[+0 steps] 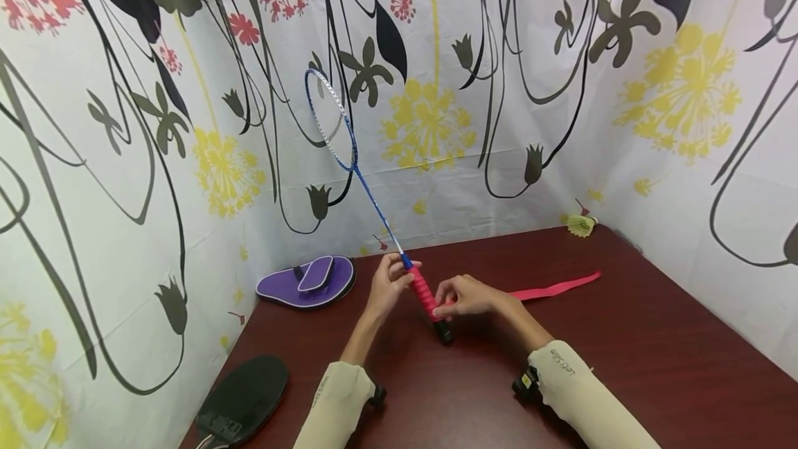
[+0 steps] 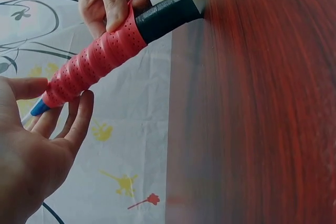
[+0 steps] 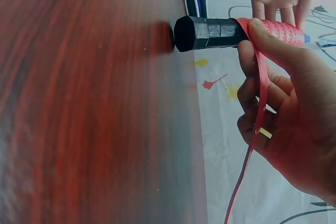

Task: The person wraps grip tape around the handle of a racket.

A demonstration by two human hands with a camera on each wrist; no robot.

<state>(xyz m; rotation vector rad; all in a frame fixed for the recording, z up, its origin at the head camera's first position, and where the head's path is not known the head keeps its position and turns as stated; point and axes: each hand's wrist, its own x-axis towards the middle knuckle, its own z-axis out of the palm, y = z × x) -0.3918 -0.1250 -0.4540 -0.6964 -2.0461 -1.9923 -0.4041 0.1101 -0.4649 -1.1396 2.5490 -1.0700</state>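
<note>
A blue and white badminton racket [image 1: 377, 206] slants up and away, its head toward the back wall. Perforated pink-red grip tape [image 2: 94, 64] winds round most of its handle, while the black butt end [image 3: 210, 33] is bare. My left hand [image 1: 388, 286] holds the upper end of the handle near the blue cone, between thumb and fingers. Lower down, my right hand [image 1: 467, 296] pinches the tape against the handle, thumb on top. From there the loose tape [image 3: 258, 108] runs across the right fingers and hangs down; its tail [image 1: 555, 289] shows beyond the right forearm.
A purple paddle case [image 1: 299, 284] lies at the back left of the dark red-brown table [image 1: 474, 393]. Nearer on the left is a black table tennis bat [image 1: 243, 397]. A yellow shuttlecock [image 1: 581, 225] sits at the back right corner. Patterned cloth [image 1: 499, 89] hangs round the table.
</note>
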